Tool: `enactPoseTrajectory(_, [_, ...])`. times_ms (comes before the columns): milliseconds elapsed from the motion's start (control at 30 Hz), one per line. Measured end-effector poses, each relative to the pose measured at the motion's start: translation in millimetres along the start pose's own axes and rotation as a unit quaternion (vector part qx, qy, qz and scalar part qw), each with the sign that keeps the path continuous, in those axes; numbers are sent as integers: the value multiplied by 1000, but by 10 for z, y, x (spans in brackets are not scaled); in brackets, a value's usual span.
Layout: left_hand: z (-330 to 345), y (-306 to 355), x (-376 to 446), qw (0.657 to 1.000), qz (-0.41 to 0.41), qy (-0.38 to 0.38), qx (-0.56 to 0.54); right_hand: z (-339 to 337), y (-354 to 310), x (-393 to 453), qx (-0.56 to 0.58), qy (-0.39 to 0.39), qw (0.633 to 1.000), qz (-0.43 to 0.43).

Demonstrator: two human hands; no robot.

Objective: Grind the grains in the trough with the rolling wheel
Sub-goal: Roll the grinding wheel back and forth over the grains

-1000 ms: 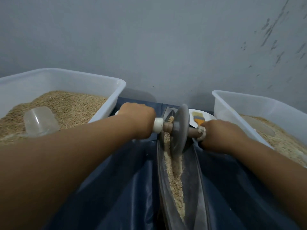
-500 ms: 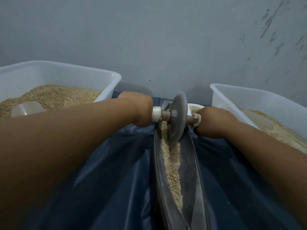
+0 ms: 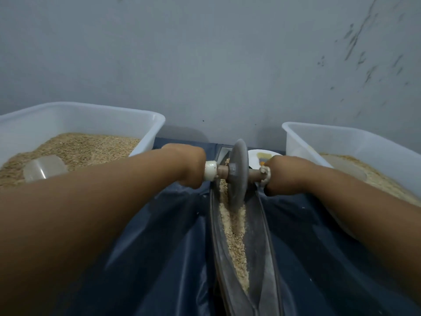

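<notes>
A narrow grey metal trough (image 3: 262,242) runs away from me down the middle, with a strip of tan grains (image 3: 235,238) along its bottom. A grey rolling wheel (image 3: 238,174) stands upright in the trough's far part, its rim down in the grains. A wooden axle passes through it. My left hand (image 3: 189,165) grips the axle's left end beside a white collar. My right hand (image 3: 287,174) grips the right end, next to a white cord wrapping. Both arms reach forward over the dark blue cloth.
A white plastic bin (image 3: 145,131) of grains with a clear scoop (image 3: 44,171) in it stands at the left. Another white bin (image 3: 341,142) with grains stands at the right. A white plate (image 3: 257,156) lies behind the wheel. Dark blue cloth (image 3: 159,258) covers the surface; a grey wall is close behind.
The wheel sits at much the same far spot in the trough across the frames; the camera view has shifted a little. Both hands keep their grip on the axle.
</notes>
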State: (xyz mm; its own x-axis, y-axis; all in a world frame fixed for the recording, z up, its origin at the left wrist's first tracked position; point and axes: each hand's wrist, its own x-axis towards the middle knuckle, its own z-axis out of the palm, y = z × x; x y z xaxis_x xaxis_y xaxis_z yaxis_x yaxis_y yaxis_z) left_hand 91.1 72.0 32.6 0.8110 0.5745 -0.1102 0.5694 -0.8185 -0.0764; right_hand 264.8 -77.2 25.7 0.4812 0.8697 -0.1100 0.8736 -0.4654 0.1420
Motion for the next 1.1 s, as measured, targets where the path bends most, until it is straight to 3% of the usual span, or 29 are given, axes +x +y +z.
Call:
enactPoseTrajectory(67, [107,-44,-67,999,4,-49,-17,7,4,-85,15,-48,999,-15])
enactPoseTrajectory(133, [213,-63,-123,998,3,-60,-30,22,7,-105,-13,-34,999,-32])
enactPoseTrajectory(233, [119,-33,-52,999,-14,24,-22,19,-7,-19,-46,65,997,-20])
enactPoseTrajectory(300, [-9,12,41,998,-11,63,8,52,-6,46,-18,86,996,-2])
enactPoseTrajectory(533, [0,81,-66,998,14,26,58,186,33,-153,66,-22,998,-11])
enactPoseTrajectory(800, [190,78,-634,1000,3,-17,-24,8,-185,-566,20,-42,999,3])
enactPoseTrajectory(1100, [126,172,-1296,999,30,-16,6,-29,-278,-1268,118,-87,989,1])
